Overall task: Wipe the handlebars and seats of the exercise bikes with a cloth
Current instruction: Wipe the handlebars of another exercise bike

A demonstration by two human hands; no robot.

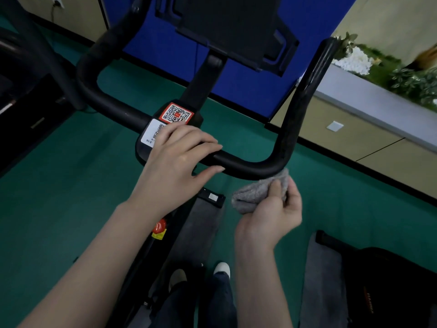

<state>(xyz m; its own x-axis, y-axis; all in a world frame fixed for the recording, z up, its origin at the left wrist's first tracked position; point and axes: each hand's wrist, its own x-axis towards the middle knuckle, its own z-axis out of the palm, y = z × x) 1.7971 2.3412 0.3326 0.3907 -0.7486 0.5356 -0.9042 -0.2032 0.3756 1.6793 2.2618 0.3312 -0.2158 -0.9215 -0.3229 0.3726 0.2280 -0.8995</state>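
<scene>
**Hands.** Your right hand [272, 214] pinches a bunched grey cloth [255, 190] between the thumb and curled fingers. The cloth's upper fold touches the underside of the handlebar [246, 166] at its near right bend. Your left hand [179, 159] lies spread on the centre of the bar. Its fingers run straight across the top, the thumb reaches out just below, and the hand partly covers a white label [151, 132].

**Handling.** The cloth appears soft, light and limp, and a loose pinch would likely let it fold away or slip. You would do better to wad it into the palm and present a broad face to the bar. The handlebar reads as a rigid black tube with a matt covering that probably grips the cloth a little. It is fixed to the stem, so it should take firm pressure without shifting. Wrapping the cloth round the tube would cover more surface than dabbing from below.

**Surroundings.** From the bend, the right horn rises toward the far side. A red-bordered QR sticker [176, 113] sits just beyond your left fingers, and a dark console holder [227, 31] stands farther off. A red knob [159, 227] shows on the frame under your left forearm. No seat can be identified in view.
</scene>
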